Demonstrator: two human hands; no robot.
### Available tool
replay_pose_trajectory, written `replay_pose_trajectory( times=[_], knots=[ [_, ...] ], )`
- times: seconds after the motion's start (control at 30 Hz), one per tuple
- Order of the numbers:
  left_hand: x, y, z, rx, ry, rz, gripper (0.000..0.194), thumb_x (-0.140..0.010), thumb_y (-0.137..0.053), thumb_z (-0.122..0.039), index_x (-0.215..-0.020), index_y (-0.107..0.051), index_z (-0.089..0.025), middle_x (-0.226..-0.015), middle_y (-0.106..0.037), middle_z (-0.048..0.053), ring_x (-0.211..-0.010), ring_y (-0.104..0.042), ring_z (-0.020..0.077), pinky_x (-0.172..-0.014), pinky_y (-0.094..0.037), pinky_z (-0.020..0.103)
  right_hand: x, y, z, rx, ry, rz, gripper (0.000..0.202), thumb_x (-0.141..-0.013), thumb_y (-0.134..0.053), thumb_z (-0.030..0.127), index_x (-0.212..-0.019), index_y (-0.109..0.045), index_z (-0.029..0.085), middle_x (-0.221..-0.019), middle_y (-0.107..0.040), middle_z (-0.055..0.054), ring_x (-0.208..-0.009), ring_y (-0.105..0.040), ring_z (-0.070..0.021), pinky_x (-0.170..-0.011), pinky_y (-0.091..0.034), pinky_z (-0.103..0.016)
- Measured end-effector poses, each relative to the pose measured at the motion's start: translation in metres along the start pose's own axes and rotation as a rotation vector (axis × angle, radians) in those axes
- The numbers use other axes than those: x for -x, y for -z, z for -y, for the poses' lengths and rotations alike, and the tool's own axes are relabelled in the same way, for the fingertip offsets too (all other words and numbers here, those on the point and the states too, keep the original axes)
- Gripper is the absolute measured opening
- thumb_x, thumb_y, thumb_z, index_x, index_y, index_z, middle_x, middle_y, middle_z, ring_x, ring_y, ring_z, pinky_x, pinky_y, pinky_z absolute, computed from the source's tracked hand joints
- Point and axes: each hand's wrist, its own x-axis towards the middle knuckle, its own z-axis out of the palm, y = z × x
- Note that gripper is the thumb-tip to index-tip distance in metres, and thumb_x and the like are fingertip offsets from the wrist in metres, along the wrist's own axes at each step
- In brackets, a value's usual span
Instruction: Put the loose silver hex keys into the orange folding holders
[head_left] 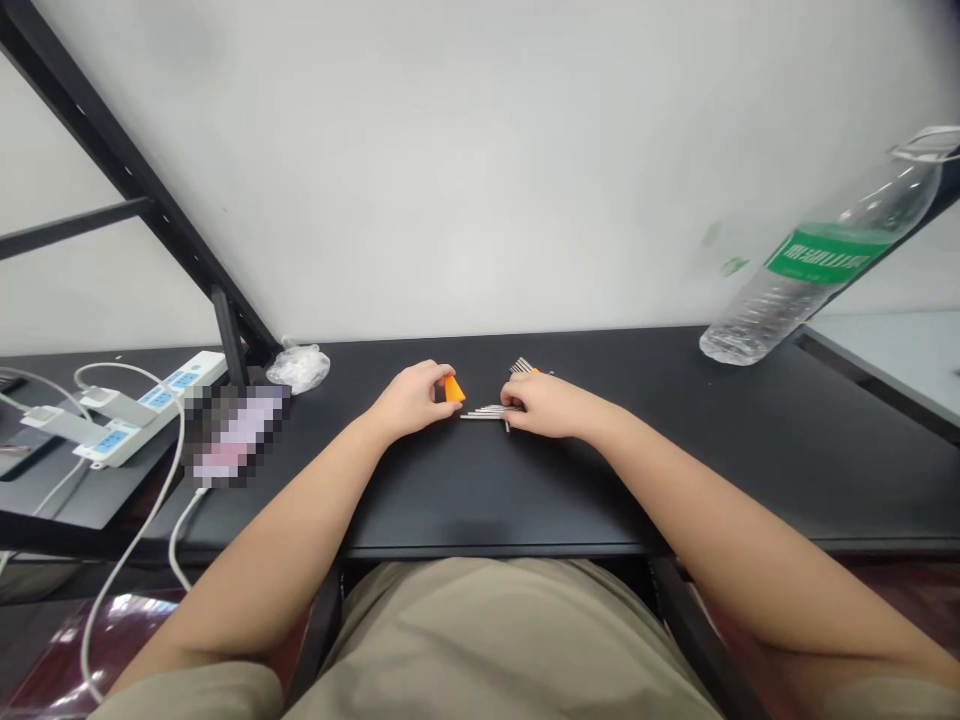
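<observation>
From the head view, we look down at a black desk (487, 500) set against a pale wall (465, 180), with our two forearms reaching in over it. Our hands are apart, with a small gap between them near the middle of the desk. Our left hand (415, 400) pinches an orange piece (454, 389) between thumb and fingers, its wider end low beside the thumb tip. Our right hand (555, 403) has its thumb and fingers bent at some thin metal rods (484, 412), which stick out toward the left hand; we cannot tell whether the fingers grip them or only touch them. Just behind the right hand, more short rods (522, 365) lie side by side, next to a second bit of orange (535, 371) that our hand partly hides.

Over on the left of the desk we see a crumpled clear plastic bag (299, 369) near the foot of a black metal frame (112, 140), a white power strip (202, 372) with plugs and white cables, and a pixelated item (240, 435). To the right, well apart from our hands, a clear bottle (757, 310) with a green label (829, 253) appears slanted
</observation>
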Motion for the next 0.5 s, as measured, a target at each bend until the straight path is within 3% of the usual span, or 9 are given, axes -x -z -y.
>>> replay_pose_trajectory(
  times=[0.33,0.5],
  knots=[
    [0.001,0.001,-0.004,-0.017,0.005,0.012,0.044,-0.081,-0.073,-0.045,-0.119,-0.068,-0.023,-0.098,-0.066,0.004,-0.081,-0.061,0.0194,-0.077,-0.051,0.033,-0.001,-0.005,0.010,-0.032,0.072,-0.021,0.015,-0.095,-0.062,0.031,-0.100,-0.073,0.022,-0.105,-0.068,-0.007,-0.084,-0.062,-0.0192,-0.073,-0.043,-0.030],
    [0.001,-0.002,0.004,-0.048,0.038,0.028,0.044,-0.082,-0.072,-0.043,-0.122,-0.067,-0.024,-0.105,-0.066,0.006,-0.090,-0.063,0.0228,-0.079,-0.051,0.034,0.001,0.006,-0.003,0.046,0.003,-0.212,0.022,-0.100,-0.054,0.033,-0.109,-0.072,0.024,-0.113,-0.067,-0.008,-0.093,-0.063,-0.0207,-0.079,-0.045,-0.031]
  ],
)
